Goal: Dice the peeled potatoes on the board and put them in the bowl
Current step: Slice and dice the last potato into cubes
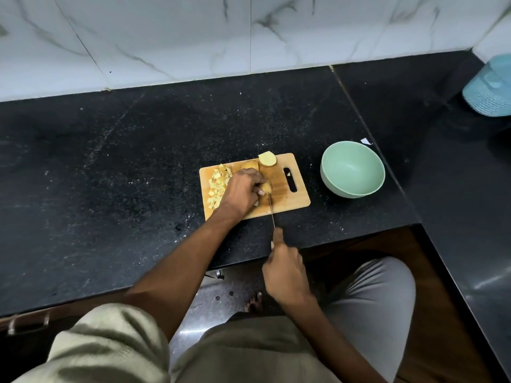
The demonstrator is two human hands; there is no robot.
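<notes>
A pale matt wooden cutting board [287, 200] lies on a speckled, polished black stone counter [110, 175] beside a smooth matt green bowl [352, 168], below glossy veined marble-look wall tiles [166, 37].

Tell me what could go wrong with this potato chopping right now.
The left hand holds the potato piece with its fingertips right beside the knife blade, so a slip might nick them. The potato half overhangs the board's far edge and could roll off onto the counter.

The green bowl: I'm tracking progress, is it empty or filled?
Empty: the green bowl shows only bare interior; the diced potato lies on the board.
</notes>
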